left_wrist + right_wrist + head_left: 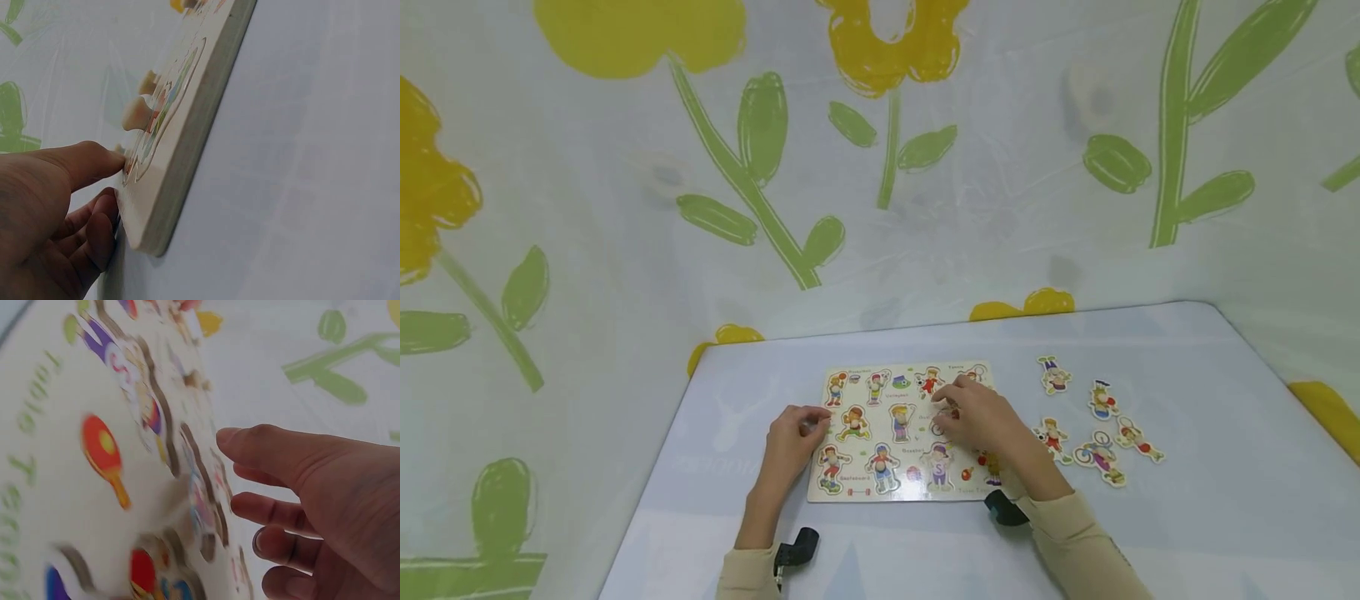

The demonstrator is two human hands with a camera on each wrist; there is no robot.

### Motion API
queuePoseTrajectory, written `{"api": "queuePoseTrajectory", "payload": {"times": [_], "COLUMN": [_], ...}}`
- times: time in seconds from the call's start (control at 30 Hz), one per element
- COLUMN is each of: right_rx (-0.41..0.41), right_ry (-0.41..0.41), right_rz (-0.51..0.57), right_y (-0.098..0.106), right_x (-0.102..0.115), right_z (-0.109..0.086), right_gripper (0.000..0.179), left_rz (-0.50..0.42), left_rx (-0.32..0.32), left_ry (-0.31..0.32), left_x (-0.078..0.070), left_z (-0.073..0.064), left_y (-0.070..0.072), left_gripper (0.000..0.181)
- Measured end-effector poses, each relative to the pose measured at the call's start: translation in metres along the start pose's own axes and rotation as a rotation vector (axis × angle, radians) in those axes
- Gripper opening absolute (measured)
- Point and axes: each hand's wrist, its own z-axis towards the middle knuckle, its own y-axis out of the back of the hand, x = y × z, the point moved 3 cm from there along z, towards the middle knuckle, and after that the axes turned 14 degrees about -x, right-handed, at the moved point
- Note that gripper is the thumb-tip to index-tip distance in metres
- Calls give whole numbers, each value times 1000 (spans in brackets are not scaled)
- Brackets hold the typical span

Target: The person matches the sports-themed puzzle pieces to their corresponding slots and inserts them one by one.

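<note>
A cream wooden knob puzzle board [925,494] with sports figures lies flat on the table. My left hand [790,437] holds its left edge, thumb against the printed face and curled fingers at the side in the left wrist view. Wooden knobs [138,115] stand up from pieces seated in the board. Over the board's right part hovers my right hand [981,417], covering some of the figures. Its thumb and fingers [269,509] are apart with nothing between them in the right wrist view. A table tennis bat picture [102,450] is printed near there.
Several loose puzzle pieces lie on the table right of the board, among them a cyclist [1101,458], a tennis player [1138,439] and an upside-down figure [1054,375]. Flower-printed cloth [1000,208] hangs behind the table. Black wrist camera mounts [797,547] are beside both forearms.
</note>
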Motion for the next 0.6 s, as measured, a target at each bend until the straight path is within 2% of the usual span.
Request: {"api": "queuePoseTrajectory", "payload": {"times": [0.3,0.6], "right_rx": [-26,-99], "right_ry": [-89,-106], "right_rz": [19,15], "right_y": [19,36], "right_x": [-38,-66], "right_z": [4,5], "right_gripper": [34,33], "left_rz": [-3,-2], "left_rx": [-1,-5], "left_ry": [-3,2], "left_x": [-2,-2], "left_z": [0,-1], "left_y": [0,1], "left_gripper": [13,14]}}
